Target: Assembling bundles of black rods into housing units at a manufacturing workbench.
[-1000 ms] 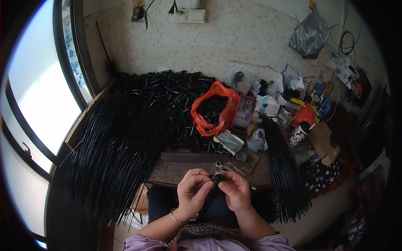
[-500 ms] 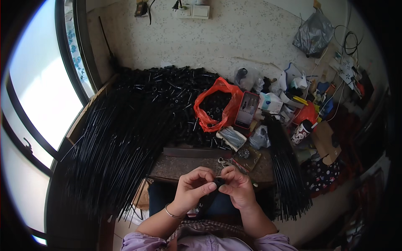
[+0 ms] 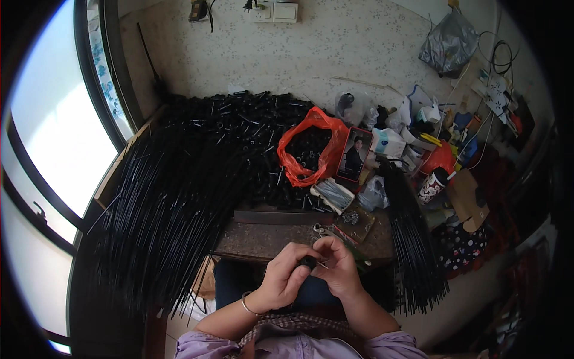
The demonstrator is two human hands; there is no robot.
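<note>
Above my lap, just off the table's near edge, both hands are close together. My left hand [image 3: 281,278] is closed around a small black round part [image 3: 308,262], its dark end showing between thumb and forefinger. Beside it, my right hand [image 3: 338,269] pinches a thin metal pin [image 3: 323,265], which lies close to the black part; whether they touch I cannot tell. Beyond the fingers, pliers [image 3: 323,230] rest on the brown tabletop [image 3: 269,235]. A small heap of metal bits [image 3: 350,217] sits on a flat board, next to an opened packet of thin metal pins [image 3: 332,195].
Long black rods [image 3: 161,209] hang over the left edge, and another bundle [image 3: 412,251] hangs at right. Black tubular parts [image 3: 239,113] are piled behind. A red plastic bag [image 3: 287,161] holds more. A phone [image 3: 354,154] stands beside it; a patterned cup [image 3: 431,188] is farther right.
My left hand has turned and closed more around the black part. A thin pin now shows at my right fingertips. The picture on the phone has changed.
</note>
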